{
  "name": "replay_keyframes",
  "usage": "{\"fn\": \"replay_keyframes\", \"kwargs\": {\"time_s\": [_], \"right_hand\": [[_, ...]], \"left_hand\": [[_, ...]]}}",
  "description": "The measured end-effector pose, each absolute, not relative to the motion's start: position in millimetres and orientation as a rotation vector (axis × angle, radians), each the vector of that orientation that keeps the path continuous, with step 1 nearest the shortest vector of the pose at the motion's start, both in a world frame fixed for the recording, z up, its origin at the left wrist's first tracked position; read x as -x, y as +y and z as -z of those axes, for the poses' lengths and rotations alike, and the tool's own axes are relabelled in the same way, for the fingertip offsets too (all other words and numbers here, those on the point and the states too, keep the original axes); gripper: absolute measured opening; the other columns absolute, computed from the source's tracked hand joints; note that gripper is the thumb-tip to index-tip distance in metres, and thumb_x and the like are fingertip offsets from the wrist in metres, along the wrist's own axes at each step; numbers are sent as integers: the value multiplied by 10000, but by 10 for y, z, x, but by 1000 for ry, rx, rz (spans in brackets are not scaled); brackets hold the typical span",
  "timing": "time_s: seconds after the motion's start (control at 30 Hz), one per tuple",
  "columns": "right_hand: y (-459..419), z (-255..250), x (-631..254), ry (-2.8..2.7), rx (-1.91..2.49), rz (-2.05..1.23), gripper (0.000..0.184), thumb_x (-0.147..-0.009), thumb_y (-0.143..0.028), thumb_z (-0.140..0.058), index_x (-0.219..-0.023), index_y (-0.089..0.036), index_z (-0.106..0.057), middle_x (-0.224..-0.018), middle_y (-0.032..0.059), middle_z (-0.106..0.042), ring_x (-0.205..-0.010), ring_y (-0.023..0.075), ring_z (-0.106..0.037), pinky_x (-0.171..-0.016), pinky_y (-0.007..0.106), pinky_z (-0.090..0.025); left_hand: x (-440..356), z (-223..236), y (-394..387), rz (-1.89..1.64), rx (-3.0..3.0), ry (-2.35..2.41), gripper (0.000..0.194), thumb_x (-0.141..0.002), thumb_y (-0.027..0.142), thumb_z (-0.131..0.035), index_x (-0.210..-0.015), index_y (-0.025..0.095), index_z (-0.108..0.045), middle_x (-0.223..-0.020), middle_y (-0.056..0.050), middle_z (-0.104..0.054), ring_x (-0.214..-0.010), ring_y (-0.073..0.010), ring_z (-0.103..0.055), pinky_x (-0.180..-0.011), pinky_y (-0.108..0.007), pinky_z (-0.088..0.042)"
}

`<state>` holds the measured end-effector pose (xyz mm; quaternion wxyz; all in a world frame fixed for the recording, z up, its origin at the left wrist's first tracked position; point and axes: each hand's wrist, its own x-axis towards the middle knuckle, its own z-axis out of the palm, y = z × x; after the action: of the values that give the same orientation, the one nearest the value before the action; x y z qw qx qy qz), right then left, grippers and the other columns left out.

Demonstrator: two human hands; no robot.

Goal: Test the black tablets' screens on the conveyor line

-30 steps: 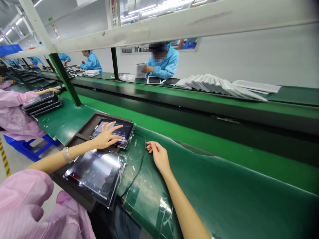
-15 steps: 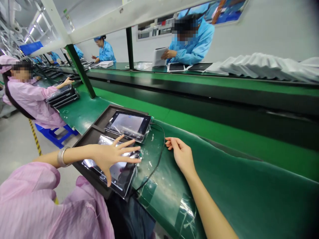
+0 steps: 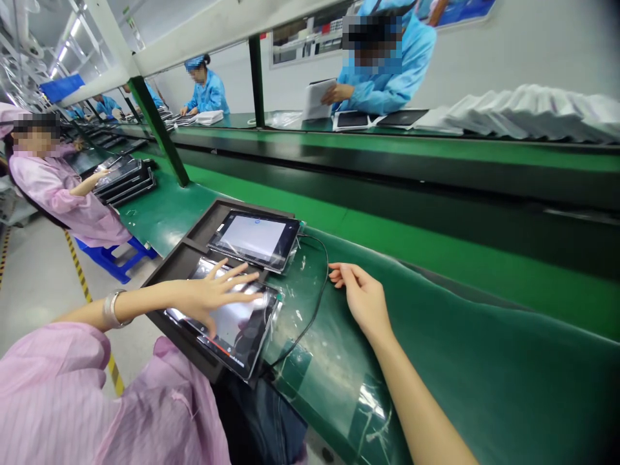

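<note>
Two tablets lie in a dark tray [image 3: 167, 268] on the green work surface. My left hand [image 3: 213, 294], fingers spread, rests flat on the screen of the near tablet [image 3: 239, 329], a bracelet on its wrist. Just beyond it, the far tablet [image 3: 256, 237] shows a lit pale screen. A black cable [image 3: 314, 303] runs from the far tablet down past the near one. To the right of that cable, my right hand [image 3: 361, 297] lies palm down on the green mat [image 3: 460, 361], fingers loosely together, holding nothing.
A person in pink [image 3: 53, 187] sits at the left beside a stack of dark tablets [image 3: 126, 177]. Across the green belts [image 3: 387, 213], people in blue work, one holding a white item [image 3: 314, 98]. White folded pieces [image 3: 523, 113] are piled at the far right. A green post [image 3: 159, 132] stands behind the tray.
My left hand came back from the far tablet's screen onto the near tablet and now lies flat on it. The far screen turned bright. My right hand stayed on the mat.
</note>
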<state>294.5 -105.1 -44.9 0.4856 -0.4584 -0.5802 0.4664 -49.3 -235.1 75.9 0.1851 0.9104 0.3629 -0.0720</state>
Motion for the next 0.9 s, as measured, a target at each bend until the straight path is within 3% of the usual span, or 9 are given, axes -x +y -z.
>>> {"fn": "replay_keyframes", "kwargs": {"time_s": [0.17, 0.23, 0.33, 0.4, 0.5, 0.73, 0.9], "right_hand": [[-1051, 441, -2952, -1416, 1127, -1141, 549, -919, -710, -583, -956, -194, -764, -831, 62, -692, -733, 197, -595, -734, 356, -488], [-1052, 431, -2954, -1417, 1132, -1139, 551, -915, -715, -584, -953, -195, -764, -830, 62, -694, -730, 198, -595, -738, 358, -491], [-1052, 414, -2953, -1416, 1142, -1136, 556, -908, -723, -590, -952, -197, -762, -835, 62, -696, -731, 199, -595, -742, 358, -493], [-1052, 405, -2952, -1415, 1151, -1135, 562, -903, -732, -593, -954, -198, -762, -833, 61, -696, -735, 201, -597, -747, 358, -495], [-1054, 398, -2950, -1418, 1165, -1139, 569, -896, -744, -596, -955, -203, -765, -830, 58, -699, -738, 201, -600, -758, 357, -497], [-1059, 405, -2943, -1423, 1205, -1135, 561, -893, -751, -603, -953, -219, -771, -844, 52, -699, -750, 202, -600, -762, 356, -494], [-1062, 409, -2947, -1420, 1214, -1133, 553, -899, -749, -598, -948, -226, -771, -844, 47, -698, -750, 201, -599, -763, 356, -496]], "left_hand": [[642, -884, -2303, -117, -2613, 1372, 864, -975, 355, -703, -1669, 366, -189, -1747, -131, -132, -1612, -403, -87, -1259, -707, -99], [706, -898, -2377, -318, -2673, 1485, 640, -1026, 326, -619, -1614, 348, -367, -1703, -111, -300, -1597, -350, -197, -1276, -638, -158], [785, -775, -2637, -638, -2773, 1667, 377, -1034, 205, -553, -1361, 355, -667, -1574, -53, -509, -1535, -312, -309, -1263, -601, -196], [808, -610, -2886, -771, -2786, 1756, 346, -1005, 168, -556, -1219, 360, -748, -1544, -30, -530, -1503, -324, -317, -1247, -610, -207], [785, -335, -3259, -799, -2759, 1819, 333, -985, 195, -552, -1165, 367, -775, -1570, -23, -471, -1484, -355, -286, -1235, -628, -197], [701, -99, -3536, -534, -2778, 1808, 386, -1008, 355, -487, -1317, 396, -714, -1594, -33, -428, -1489, -374, -246, -1258, -611, -76], [754, -123, -3495, -739, -2688, 1856, 419, -1028, 374, -429, -1345, 364, -704, -1619, -50, -387, -1488, -387, -248, -1246, -624, -131]]}}
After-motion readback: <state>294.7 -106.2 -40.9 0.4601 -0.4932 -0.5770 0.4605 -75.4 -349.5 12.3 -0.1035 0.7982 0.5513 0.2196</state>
